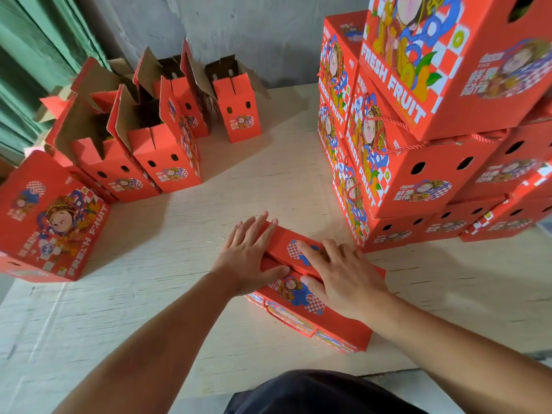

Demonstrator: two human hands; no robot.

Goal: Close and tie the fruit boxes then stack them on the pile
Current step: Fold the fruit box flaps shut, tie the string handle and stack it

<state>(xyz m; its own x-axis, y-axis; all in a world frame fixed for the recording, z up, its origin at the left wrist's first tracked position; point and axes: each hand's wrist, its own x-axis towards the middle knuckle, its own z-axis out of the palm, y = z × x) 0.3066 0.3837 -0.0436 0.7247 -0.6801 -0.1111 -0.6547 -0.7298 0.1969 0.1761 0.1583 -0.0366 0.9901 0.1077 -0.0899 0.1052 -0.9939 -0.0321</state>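
The red box [310, 282] lies on the table [179, 258] in front of the person, its top flaps held down. The left hand [249, 258] and right hand [343, 276] press flat on it, fingers spread. The pile [418, 130] stands just right; open boxes [143, 138] sit far left.

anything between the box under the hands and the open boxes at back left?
Head view: nothing, only bare floor sheet between the box and the open boxes.

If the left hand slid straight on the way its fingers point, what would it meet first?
The left hand lies flat on the box under the hands, fingers pointing up and slightly right. Past the box edge only bare floor shows, then probably the grey wall; depth is unclear.
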